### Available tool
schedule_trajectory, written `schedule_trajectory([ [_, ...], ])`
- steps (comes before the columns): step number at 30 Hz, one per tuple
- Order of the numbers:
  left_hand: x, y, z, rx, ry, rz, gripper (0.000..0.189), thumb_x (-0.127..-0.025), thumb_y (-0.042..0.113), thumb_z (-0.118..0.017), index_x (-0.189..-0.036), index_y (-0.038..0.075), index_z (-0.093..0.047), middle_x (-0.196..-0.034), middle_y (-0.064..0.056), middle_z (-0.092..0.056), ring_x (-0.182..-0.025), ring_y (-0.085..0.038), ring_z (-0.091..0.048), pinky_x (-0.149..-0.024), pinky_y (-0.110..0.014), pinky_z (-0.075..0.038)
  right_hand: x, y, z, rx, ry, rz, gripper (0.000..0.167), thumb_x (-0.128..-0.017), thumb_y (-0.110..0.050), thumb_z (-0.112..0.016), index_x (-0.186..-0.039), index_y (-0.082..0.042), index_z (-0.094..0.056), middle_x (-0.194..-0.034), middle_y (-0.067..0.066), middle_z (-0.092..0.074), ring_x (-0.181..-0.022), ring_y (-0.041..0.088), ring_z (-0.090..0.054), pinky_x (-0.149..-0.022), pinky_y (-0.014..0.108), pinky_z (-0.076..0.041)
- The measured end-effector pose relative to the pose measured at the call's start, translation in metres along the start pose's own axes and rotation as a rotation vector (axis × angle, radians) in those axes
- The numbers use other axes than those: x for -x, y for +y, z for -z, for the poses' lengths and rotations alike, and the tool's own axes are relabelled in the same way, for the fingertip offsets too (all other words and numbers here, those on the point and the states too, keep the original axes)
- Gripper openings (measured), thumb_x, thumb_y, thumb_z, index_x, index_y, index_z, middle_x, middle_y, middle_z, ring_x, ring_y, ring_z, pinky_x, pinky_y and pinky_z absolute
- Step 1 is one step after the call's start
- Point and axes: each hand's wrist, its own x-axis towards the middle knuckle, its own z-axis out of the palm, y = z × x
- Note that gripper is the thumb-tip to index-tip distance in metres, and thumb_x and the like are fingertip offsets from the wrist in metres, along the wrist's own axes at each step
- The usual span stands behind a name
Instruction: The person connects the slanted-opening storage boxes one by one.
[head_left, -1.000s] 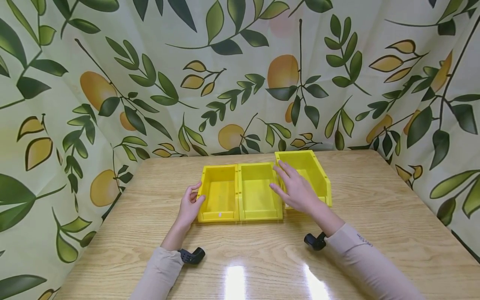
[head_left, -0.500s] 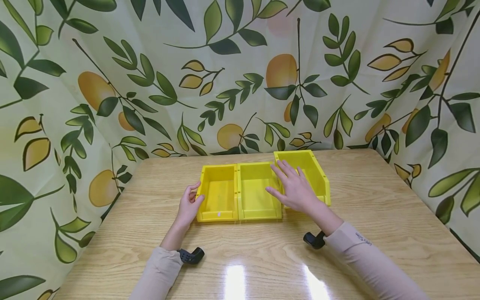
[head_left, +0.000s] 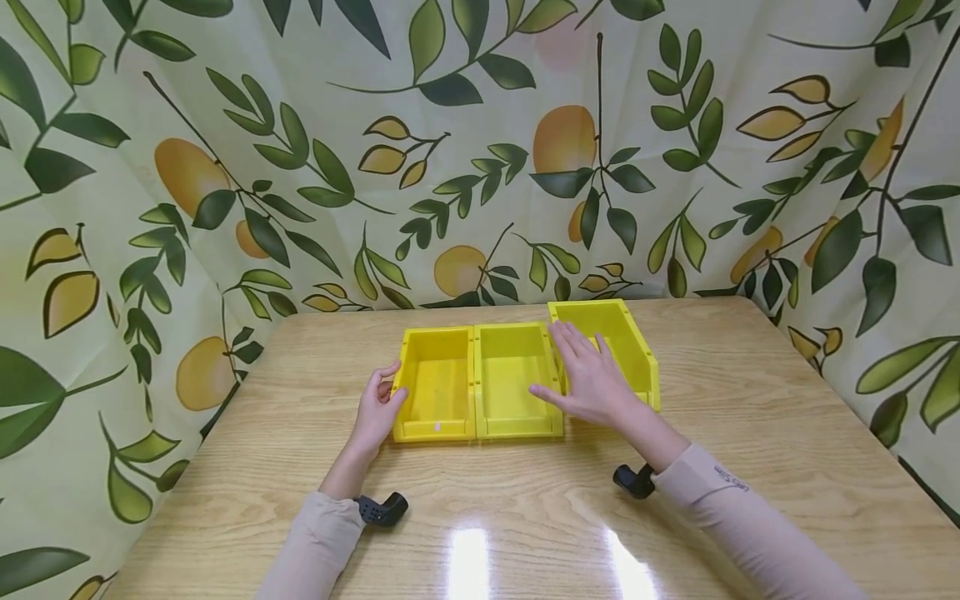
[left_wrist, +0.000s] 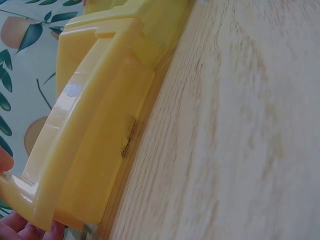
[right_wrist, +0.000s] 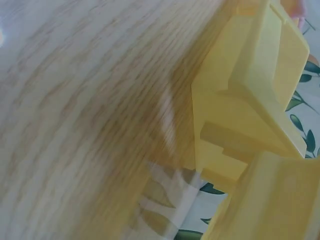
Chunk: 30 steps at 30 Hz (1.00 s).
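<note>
Three yellow plastic storage bins stand on the table in the head view. The left bin [head_left: 438,383] is a deeper yellow and sits side by side with the middle bin [head_left: 517,383]. The right bin [head_left: 637,354] stands farther back, beside the middle one. My left hand [head_left: 377,412] grips the left bin's outer side wall, thumb at the rim and fingers outside; its fingertips [left_wrist: 30,231] show under the bin's corner in the left wrist view. My right hand [head_left: 592,383] lies with straight fingers over the wall between the middle and right bins, thumb spread over the middle bin.
The wooden table [head_left: 480,492] carries the bins and ends at a leaf-and-fruit patterned curtain [head_left: 480,150] behind and at both sides. Black wrist cameras sit below each hand, the left camera [head_left: 384,509] and the right camera [head_left: 634,481].
My right hand's thumb has shifted down and left over the middle bin, and its fingers have drawn closer together. The left hand keeps its grip; the bins stay nearly in place.
</note>
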Motion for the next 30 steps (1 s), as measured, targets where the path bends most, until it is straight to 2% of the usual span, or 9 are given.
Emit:
schedule_trajectory([
  [6, -0.0001, -0.0003, 0.0006, -0.004, -0.001, 0.000, 0.047, -0.097, 0.008, -0.050, -0.143, 0.013, -0.040, -0.134, -0.025, -0.055, -0.105, -0.016, -0.056, -0.081, -0.016, -0.047, 0.0003, 0.0013, -0.0016, 0.006, 0.018, 0.023, 0.097, -0.082, -0.063, -0.059, -0.153, -0.008, -0.022, -0.161, 0.015, -0.023, -0.148, 0.036, -0.026, -0.116, 0.066, -0.019],
  [13, 0.0006, 0.0020, -0.0007, 0.001, -0.009, -0.004, 0.046, -0.097, 0.008, -0.049, -0.142, 0.012, -0.039, -0.140, -0.023, -0.052, -0.115, -0.025, -0.054, -0.084, -0.017, -0.046, 0.0018, 0.0018, -0.0033, 0.008, 0.024, 0.007, 0.097, -0.080, -0.065, -0.060, -0.154, -0.015, -0.022, -0.161, 0.014, -0.025, -0.146, 0.041, -0.027, -0.112, 0.074, -0.016],
  [23, 0.0013, 0.0024, 0.0003, -0.006, -0.012, -0.006, 0.046, -0.097, 0.009, -0.049, -0.142, 0.012, -0.039, -0.140, -0.023, -0.052, -0.116, -0.025, -0.054, -0.080, -0.013, -0.044, 0.0038, 0.0012, -0.0079, 0.019, 0.038, 0.014, 0.101, -0.078, -0.067, -0.061, -0.153, -0.011, -0.023, -0.161, 0.014, -0.024, -0.145, 0.040, -0.030, -0.111, 0.072, -0.022],
  [30, 0.0015, 0.0021, 0.0009, 0.001, -0.013, -0.004, 0.046, -0.098, 0.009, -0.048, -0.143, 0.012, -0.039, -0.138, -0.024, -0.053, -0.111, -0.022, -0.055, -0.082, -0.017, -0.046, 0.0018, 0.0006, -0.0072, 0.037, 0.041, 0.025, 0.104, -0.077, -0.068, -0.061, -0.154, -0.010, -0.022, -0.160, 0.015, -0.025, -0.145, 0.037, -0.033, -0.112, 0.070, -0.024],
])
